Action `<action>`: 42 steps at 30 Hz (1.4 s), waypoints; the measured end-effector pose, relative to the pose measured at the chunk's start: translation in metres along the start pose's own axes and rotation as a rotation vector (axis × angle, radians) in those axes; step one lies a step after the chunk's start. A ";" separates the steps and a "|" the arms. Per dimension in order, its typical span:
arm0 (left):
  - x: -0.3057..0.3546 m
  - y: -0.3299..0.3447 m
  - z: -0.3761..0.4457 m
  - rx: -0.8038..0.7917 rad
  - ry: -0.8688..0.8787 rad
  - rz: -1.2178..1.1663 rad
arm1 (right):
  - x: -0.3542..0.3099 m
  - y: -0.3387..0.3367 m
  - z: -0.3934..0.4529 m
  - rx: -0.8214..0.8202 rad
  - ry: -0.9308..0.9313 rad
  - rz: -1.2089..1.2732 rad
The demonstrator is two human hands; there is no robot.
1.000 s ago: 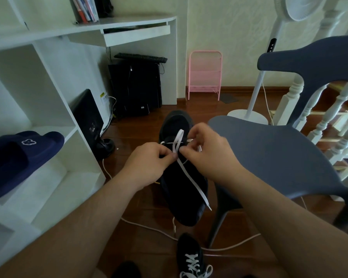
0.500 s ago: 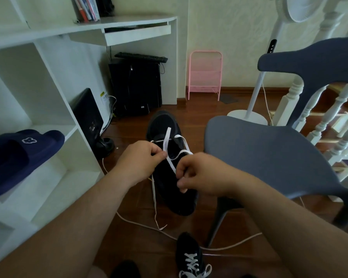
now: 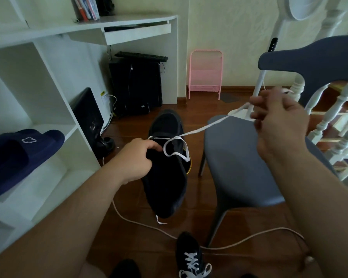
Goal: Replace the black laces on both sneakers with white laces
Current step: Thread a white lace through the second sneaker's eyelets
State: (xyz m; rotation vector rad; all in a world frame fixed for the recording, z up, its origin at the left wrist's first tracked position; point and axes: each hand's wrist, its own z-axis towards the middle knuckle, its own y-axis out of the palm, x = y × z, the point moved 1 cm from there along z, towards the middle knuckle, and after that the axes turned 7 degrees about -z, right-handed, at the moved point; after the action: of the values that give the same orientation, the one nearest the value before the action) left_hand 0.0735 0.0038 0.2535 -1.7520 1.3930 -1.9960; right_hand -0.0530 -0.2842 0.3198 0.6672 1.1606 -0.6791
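- The black sneaker (image 3: 165, 167) hangs in the air just left of the grey chair (image 3: 241, 165); the left hand (image 3: 135, 159) grips its collar, seemingly to steady it
- The right hand (image 3: 277, 119) pinches the white lace (image 3: 205, 128) above the chair seat, apparently drawing it taut through an eyelet; a slack loop remains
- The second sneaker (image 3: 191, 259), already white-laced, sits on the floor before the chair

Left grip (image 3: 138, 157) curled low, right grip (image 3: 277, 121) raised, fingers pinched.
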 end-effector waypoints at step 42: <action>0.034 0.022 -0.016 -0.022 -0.074 -0.732 | 0.027 0.055 -0.059 -0.667 -0.336 -1.045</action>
State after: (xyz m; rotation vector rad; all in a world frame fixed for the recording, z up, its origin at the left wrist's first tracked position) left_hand 0.0399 -0.0220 0.2639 -2.5766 0.8012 -2.1721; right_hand -0.0380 -0.2081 0.2849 -0.6688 1.2720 -1.1237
